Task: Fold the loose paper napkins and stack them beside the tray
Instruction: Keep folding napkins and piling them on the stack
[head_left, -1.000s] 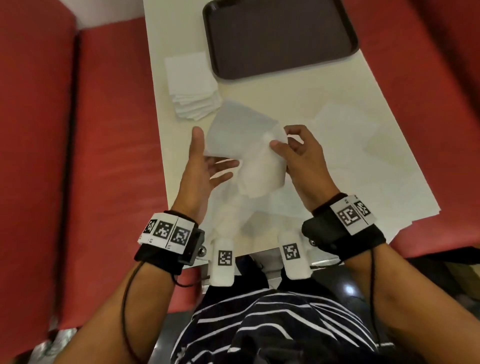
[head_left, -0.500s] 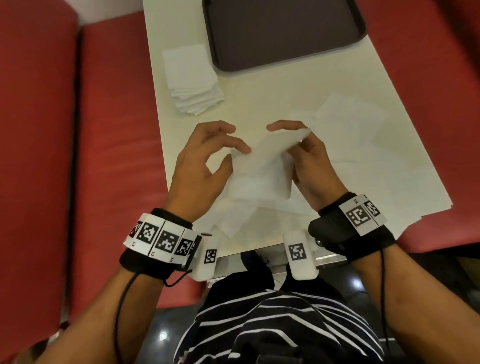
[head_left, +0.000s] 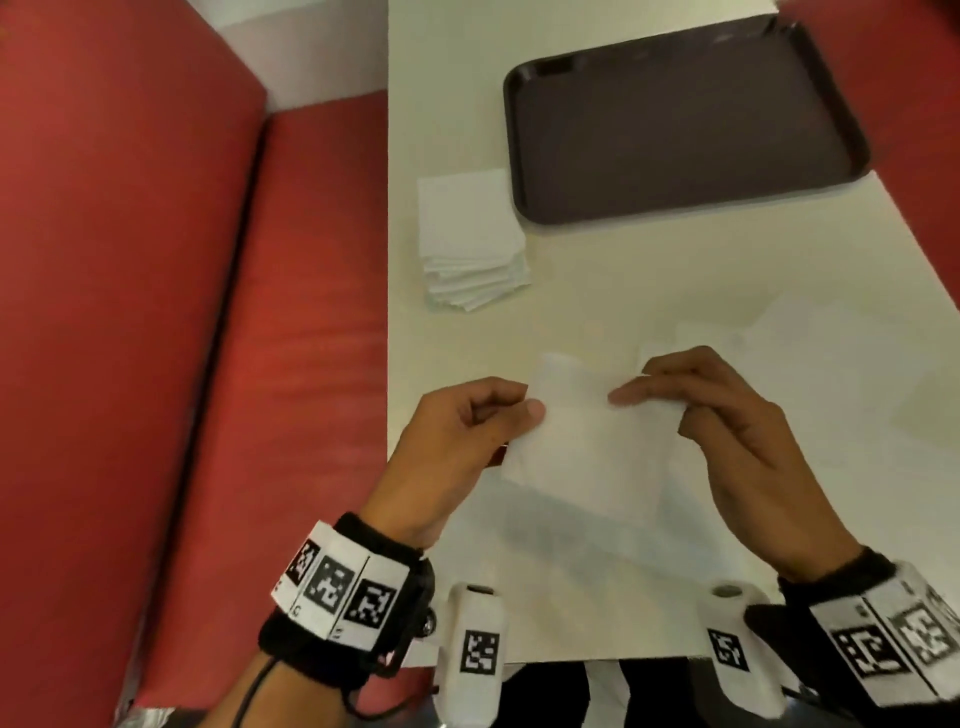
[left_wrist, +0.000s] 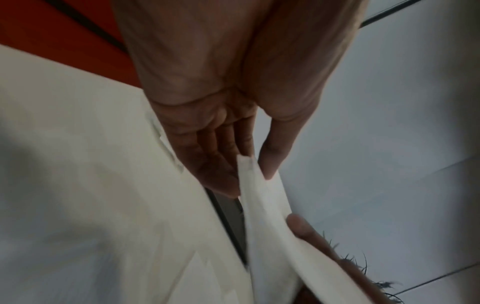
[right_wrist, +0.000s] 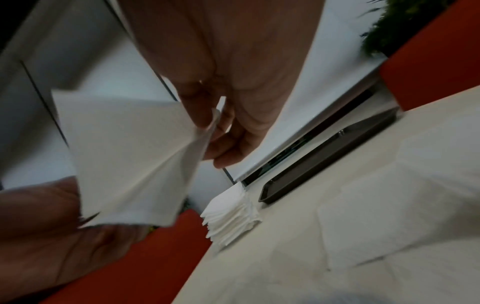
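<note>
A white paper napkin (head_left: 592, 447), folded over, hangs just above the table between both hands. My left hand (head_left: 467, 431) pinches its left edge between thumb and fingers; the left wrist view shows the napkin (left_wrist: 262, 195) caught at the fingertips. My right hand (head_left: 727, 415) pinches the right edge, and in the right wrist view the napkin (right_wrist: 130, 156) hangs from that pinch. A stack of folded napkins (head_left: 470, 241) lies left of the dark tray (head_left: 680, 119). Loose flat napkins (head_left: 810, 364) lie under and right of my hands.
The cream table (head_left: 597, 301) is narrow, with red bench seats (head_left: 208, 364) on the left and beyond the right edge. In the right wrist view the stack (right_wrist: 231, 214) and tray (right_wrist: 324, 156) sit ahead.
The napkin has gone from a loose crumpled sheet to a flat fold held taut between both hands. My left hand closed from open to a pinch on its edge.
</note>
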